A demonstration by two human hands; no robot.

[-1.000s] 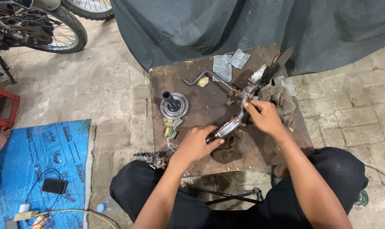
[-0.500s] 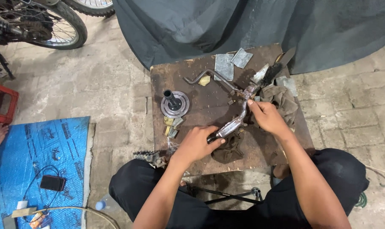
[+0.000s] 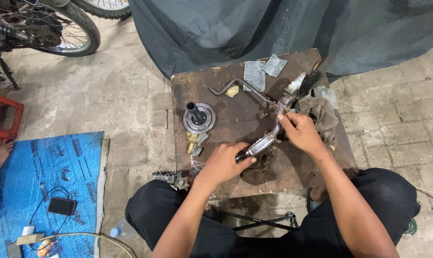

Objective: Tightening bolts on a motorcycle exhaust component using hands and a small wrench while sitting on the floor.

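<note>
Head view: a person sits at a low brown counter [image 3: 216,86] and works on a bent metal lever [image 3: 266,138] that lies across its middle. The left hand [image 3: 223,162] closes its grip round the lever's dark near end. The right hand [image 3: 300,131] pinches the lever's upper part, fingers wrapped close, just below the joint where the lever meets a thin cranked rod [image 3: 235,86].

As a judgement, the work looks to be midway. The lever shines along its middle, while the counter round it carries grime and rust-coloured crumbs, so cleaning seems partly done. The joint end looks dull and may still need attention. A wire brush [image 3: 308,82] lies beyond the lever, untouched, and a dirty rag [image 3: 321,112] lies right of it, touching the right hand's far side. A second dark rag [image 3: 259,169] lies under the lever's near end.

Left of the lever stands a round pulley [image 3: 199,119] with an upright shaft, and a few small brass-coloured bits [image 3: 196,142] lie near it.

Packages and labels are few. Grey square sheets [image 3: 262,70] lie beyond the lever, unmarked. Far left of the lever, on the floor, a blue sheet [image 3: 68,167] bears dark printed patches, and a red crate [image 3: 4,114] sits beyond that. No signs show.
</note>
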